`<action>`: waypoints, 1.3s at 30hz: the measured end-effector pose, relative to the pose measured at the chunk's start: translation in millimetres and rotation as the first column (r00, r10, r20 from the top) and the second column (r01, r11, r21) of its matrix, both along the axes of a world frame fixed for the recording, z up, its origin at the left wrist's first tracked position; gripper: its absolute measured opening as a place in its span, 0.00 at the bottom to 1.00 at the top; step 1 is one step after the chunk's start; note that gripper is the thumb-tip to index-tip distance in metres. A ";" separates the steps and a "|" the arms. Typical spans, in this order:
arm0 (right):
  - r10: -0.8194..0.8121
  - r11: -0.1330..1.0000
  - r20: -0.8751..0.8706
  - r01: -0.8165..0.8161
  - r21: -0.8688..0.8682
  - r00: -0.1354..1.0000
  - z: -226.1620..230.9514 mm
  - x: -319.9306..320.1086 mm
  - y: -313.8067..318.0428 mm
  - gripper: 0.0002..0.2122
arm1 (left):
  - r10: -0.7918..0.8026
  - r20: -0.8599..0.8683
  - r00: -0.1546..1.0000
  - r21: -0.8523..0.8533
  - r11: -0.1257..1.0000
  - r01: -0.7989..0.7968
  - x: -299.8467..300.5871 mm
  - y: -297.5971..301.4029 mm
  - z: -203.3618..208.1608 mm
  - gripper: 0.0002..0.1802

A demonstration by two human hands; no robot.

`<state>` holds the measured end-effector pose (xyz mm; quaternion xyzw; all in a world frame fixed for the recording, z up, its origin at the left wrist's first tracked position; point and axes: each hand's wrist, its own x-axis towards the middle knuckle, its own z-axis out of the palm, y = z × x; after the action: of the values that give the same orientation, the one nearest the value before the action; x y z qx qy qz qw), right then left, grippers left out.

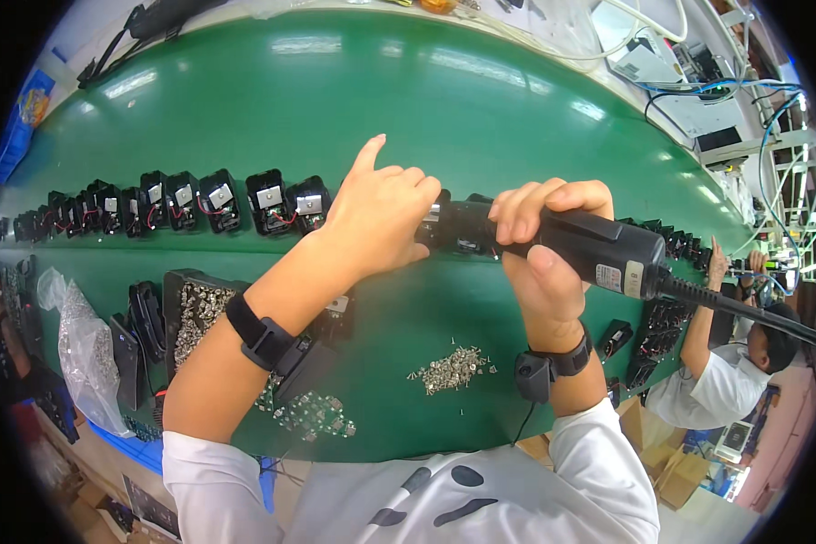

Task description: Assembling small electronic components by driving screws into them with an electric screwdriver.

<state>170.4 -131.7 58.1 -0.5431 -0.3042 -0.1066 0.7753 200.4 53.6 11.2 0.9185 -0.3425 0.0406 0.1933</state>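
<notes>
Just right of the frame's middle, the right hand (555,283) grips the fat black corded tool (598,247), best kept steady and straight, while the left hand (378,213) curls near its front end, holding I cannot tell what, if anything.

Shirt (363,503): white, short-sleeved, dark shapes on front. Left wrist strap (247,325): black, black box (294,356). Right wrist strap (573,357): black, black box (533,377), thin cable (524,422).
</notes>
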 end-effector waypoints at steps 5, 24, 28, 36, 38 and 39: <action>0.015 1.000 -0.002 -0.015 -0.011 1.000 -3.8 3.2 1.7 0.18 | 0.008 -0.002 1.000 -0.033 0.999 -0.008 -0.7 0.2 -4.7 0.27; -0.081 0.924 0.038 0.090 -0.372 0.996 -0.8 15.8 27.0 0.12 | 0.044 -0.015 0.999 -0.055 0.997 -0.045 0.1 -0.8 -17.6 0.20; 0.074 0.997 -0.201 -0.069 0.034 0.977 -9.2 -0.2 26.6 0.15 | 0.060 -0.001 0.998 -0.077 0.995 -0.060 -2.7 -1.0 -21.2 0.23; 0.042 0.999 0.128 -0.039 -0.022 0.991 34.7 -57.3 -30.8 0.18 | 0.187 0.342 0.921 -0.060 0.982 -0.177 -52.6 -9.1 18.1 0.29; 0.019 1.000 0.073 -0.017 -0.021 0.997 45.0 -86.9 -50.2 0.19 | 0.115 0.201 0.973 -0.165 0.983 -0.082 -92.9 -17.7 22.4 0.23; 0.016 1.000 0.047 -0.015 -0.027 0.999 50.3 -95.9 -58.2 0.19 | 0.020 0.094 0.995 -0.216 0.976 0.001 -112.8 -21.2 13.7 0.20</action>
<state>74.5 -189.9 108.4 -0.5483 -0.3279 -0.1093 0.7615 87.6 32.5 24.9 0.8906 -0.3406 0.1225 0.2752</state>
